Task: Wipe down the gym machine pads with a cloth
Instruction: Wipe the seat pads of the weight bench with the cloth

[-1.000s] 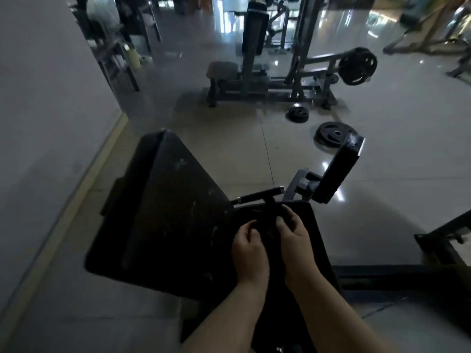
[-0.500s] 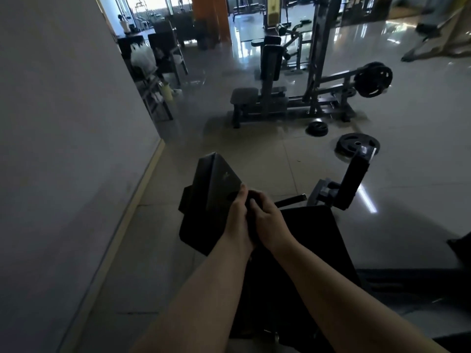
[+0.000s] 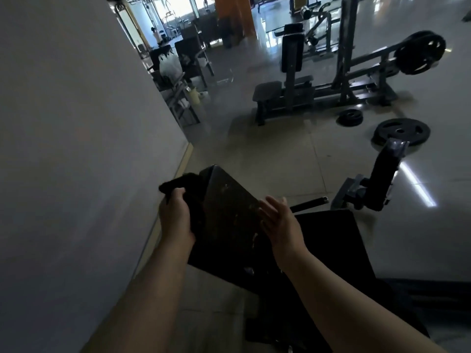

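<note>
Left hand (image 3: 175,220) of mine grips the dark cloth (image 3: 183,186) at the tilted pad (image 3: 229,210)'s left edge, right hand (image 3: 277,220) loose-fingered beside it; I'd steady the pad and wipe in flat overlapping strokes.

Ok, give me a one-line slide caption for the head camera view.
Left hand grips a dark cloth beside the tilted machine pad while the open right hand hovers at its other edge.

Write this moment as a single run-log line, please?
left hand: grips dark cloth at tilted pad's left edge | right hand: open at pad's right edge | wiping: cannot tell
</note>
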`<state>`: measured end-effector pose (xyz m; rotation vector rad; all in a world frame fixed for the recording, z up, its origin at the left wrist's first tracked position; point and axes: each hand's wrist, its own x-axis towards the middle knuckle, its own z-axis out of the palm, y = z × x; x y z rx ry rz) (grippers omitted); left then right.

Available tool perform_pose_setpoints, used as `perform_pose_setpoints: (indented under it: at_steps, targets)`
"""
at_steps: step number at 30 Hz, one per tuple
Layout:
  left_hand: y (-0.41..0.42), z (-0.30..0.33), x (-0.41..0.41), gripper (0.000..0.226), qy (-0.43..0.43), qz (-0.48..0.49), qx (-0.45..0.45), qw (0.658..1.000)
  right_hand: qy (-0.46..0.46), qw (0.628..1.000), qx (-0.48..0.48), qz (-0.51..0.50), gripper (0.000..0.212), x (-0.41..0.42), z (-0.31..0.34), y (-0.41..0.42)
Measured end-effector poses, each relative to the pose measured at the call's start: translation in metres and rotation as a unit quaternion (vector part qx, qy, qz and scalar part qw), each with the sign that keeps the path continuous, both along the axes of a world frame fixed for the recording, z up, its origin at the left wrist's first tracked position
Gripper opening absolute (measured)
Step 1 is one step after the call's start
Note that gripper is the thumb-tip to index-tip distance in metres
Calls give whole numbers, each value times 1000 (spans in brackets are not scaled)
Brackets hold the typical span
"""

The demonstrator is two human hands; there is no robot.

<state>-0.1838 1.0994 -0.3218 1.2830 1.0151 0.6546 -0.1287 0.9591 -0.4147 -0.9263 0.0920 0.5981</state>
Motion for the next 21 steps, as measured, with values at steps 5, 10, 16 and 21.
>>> perform_pose_setpoints:
  at_steps: [5, 10, 16, 21]
  targets:
    - [19, -46, -4, 43, 245, -106, 570, 777, 46, 997, -48, 35, 40, 13, -41, 2]
    - [12, -100, -1, 67, 575, -306, 610, 451, 51, 994, -71, 59, 34, 12, -72, 19]
    - [22, -102, -6, 69, 589, -323, 642, 369, 44, 994, -88, 53, 26, 14, -92, 30]
    - [33, -113, -20, 80, 514, -304, 680, 425, 19, 984, -172, 30, 30, 20, -118, 36]
